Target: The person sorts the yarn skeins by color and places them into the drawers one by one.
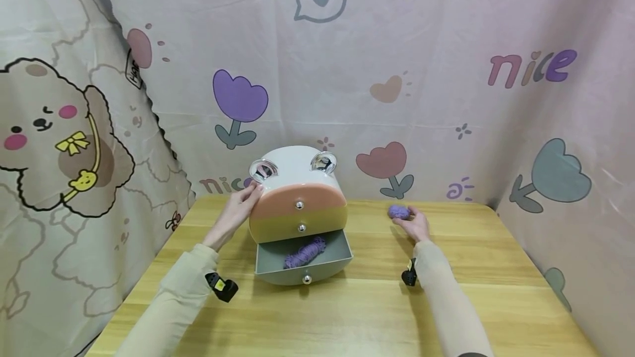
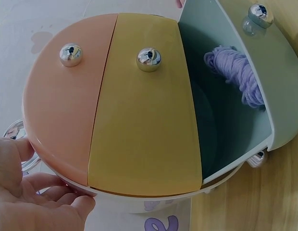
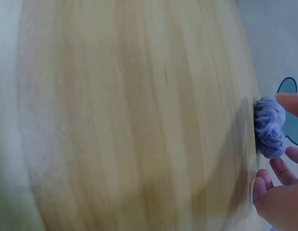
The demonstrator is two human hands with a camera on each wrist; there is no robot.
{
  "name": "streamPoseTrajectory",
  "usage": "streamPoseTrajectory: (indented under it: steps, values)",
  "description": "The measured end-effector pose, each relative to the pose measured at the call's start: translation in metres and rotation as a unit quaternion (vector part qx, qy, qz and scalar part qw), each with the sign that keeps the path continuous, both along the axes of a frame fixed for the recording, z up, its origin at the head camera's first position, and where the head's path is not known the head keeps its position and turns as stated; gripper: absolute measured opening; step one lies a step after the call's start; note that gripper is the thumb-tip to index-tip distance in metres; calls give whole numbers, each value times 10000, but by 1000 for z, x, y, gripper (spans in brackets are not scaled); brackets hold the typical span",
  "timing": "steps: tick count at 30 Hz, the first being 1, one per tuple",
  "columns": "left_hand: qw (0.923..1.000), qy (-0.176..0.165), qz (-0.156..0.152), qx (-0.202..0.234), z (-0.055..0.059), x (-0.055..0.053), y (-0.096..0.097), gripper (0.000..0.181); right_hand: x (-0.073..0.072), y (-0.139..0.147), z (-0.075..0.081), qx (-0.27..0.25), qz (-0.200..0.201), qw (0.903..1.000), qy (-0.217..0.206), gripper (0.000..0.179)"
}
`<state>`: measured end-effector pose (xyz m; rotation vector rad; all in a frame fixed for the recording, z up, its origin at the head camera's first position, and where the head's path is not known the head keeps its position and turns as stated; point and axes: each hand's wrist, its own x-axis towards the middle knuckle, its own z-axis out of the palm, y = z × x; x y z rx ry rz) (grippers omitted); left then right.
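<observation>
A small frog-shaped drawer cabinet [image 1: 297, 194] stands on the table, with peach and yellow drawers closed and the grey-green bottom drawer [image 1: 305, 274] pulled out. Inside that drawer lies a bundle of purple yarn [image 1: 305, 253], seen also as a wound yarn bundle [image 2: 234, 76] in the left wrist view. My left hand [image 1: 238, 209] holds the cabinet's upper left side, thumb near the silver eye ring. Towards the table's back edge, my right hand [image 1: 415, 225] has thumb and fingertips against a second purple yarn bundle [image 3: 270, 127], which rests on the tabletop.
The wooden table [image 1: 367, 313] reaches back to a printed curtain [image 1: 436, 32] that hangs behind and along both sides. Round silver knobs stick out from the drawers, including the bottom knob [image 1: 307, 279].
</observation>
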<state>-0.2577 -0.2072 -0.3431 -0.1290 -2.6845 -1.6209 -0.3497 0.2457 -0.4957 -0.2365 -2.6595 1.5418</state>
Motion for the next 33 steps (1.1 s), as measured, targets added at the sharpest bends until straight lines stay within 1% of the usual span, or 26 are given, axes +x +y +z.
streamPoseTrajectory:
  steps: [6,13,16,18,21,24,28,31,33]
  values:
    - [10000,11,37,-38,-1,-1,0,69,0,-4,0,227,-219,9995,6,80]
    - [9999,55,27,-87,-1,-1,0,69,-2,-13,-3,894,-427,9951,21,77]
    - [9999,70,8,-80,-1,-1,0,69,-3,-15,-4,861,-595,9944,116,78]
    - [10000,72,8,-66,-1,-1,0,68,-2,-16,-5,729,-685,9949,128,78]
    - [9999,91,27,-79,-1,-1,0,68,-3,-18,-5,705,-721,9948,157,77]
    - [9999,111,44,-61,-1,-1,1,68,-4,-19,-6,826,-680,9940,219,72]
    - [9999,106,35,-48,-1,-1,1,68,-5,-20,-9,1209,-742,9892,359,59]
    - [9999,88,21,-58,-1,0,2,69,-4,-22,-11,1395,-834,9860,365,52]
    - [9999,83,17,-60,-1,0,2,68,-4,-23,-13,1442,-863,9852,332,50]
